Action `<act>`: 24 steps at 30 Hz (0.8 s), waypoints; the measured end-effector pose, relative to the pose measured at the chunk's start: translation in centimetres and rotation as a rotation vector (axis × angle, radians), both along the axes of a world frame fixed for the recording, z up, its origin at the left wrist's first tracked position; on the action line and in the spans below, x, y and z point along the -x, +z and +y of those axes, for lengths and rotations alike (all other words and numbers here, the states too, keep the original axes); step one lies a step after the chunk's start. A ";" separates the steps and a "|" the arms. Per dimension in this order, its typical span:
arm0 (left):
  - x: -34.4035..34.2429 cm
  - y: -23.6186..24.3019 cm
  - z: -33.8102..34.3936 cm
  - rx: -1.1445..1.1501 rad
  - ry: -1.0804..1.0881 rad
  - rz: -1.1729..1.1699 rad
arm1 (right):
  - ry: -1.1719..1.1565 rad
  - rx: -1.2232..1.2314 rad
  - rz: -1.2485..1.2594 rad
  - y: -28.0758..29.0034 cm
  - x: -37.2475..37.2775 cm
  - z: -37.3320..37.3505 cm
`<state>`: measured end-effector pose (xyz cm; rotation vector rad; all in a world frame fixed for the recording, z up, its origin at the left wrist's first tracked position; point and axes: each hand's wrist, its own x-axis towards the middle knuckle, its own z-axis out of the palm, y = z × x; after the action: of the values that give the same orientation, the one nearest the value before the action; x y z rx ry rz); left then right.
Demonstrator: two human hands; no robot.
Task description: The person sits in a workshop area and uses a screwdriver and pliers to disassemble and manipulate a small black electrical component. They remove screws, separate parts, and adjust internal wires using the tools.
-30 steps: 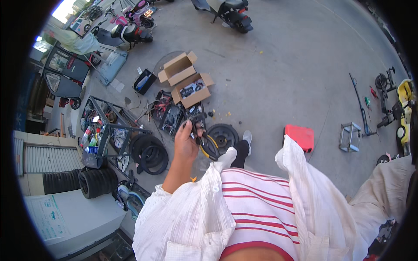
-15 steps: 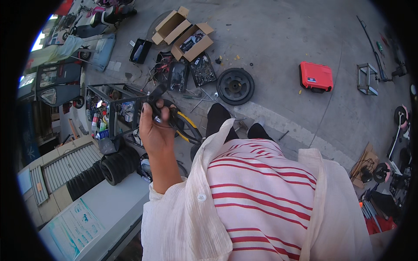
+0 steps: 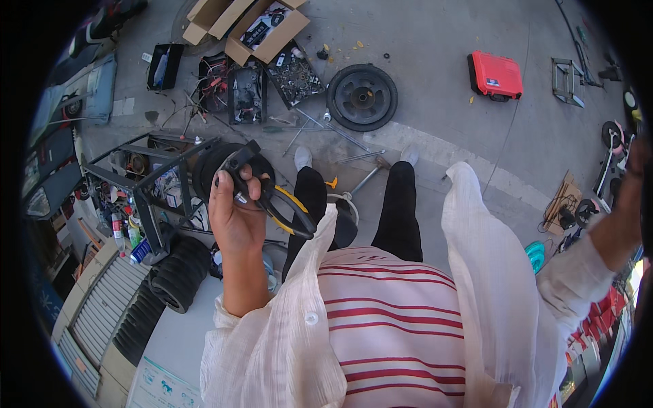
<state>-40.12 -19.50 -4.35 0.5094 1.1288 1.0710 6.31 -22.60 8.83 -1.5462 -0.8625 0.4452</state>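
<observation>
My left hand [image 3: 235, 221] is raised left of centre, its fingers closed around black pliers [image 3: 291, 206] with yellow-edged handles. Their dark head points up and away, while the handles slant down to the right. A small silver part shows near the fingers. At the far right edge, my right hand [image 3: 634, 180] is stretched outward and partly lost in the dark rim. Its fingers, and anything in them, cannot be made out.
A black-tyred wheel [image 3: 362, 96] lies on the concrete beyond my feet, near a parts tray [image 3: 294, 75] and a cardboard box [image 3: 289, 30]. A red case [image 3: 496, 75] is farther right. A metal frame rack [image 3: 146, 166] and stacked tyres [image 3: 180, 275] stand at left.
My right arm has come into view, reaching out to the right. My left hand still grips the pliers. The view has shifted, showing both my feet and a hammer between them.
</observation>
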 end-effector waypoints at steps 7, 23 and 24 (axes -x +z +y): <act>10.0 -5.4 3.7 0.074 -0.089 0.021 | 0.538 0.740 0.734 -21.7 32.5 -2.6; 7.2 3.7 -6.0 -0.062 -0.134 -0.119 | 0.716 0.453 0.423 -3.3 35.3 -7.9; 6.9 5.6 -6.4 -0.089 -0.144 -0.126 | 0.718 0.383 0.488 -1.1 35.0 -8.7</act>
<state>-47.00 -25.90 1.24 0.5773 0.9233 1.0164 -28.74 -31.29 7.74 -1.3259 -0.9559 1.5124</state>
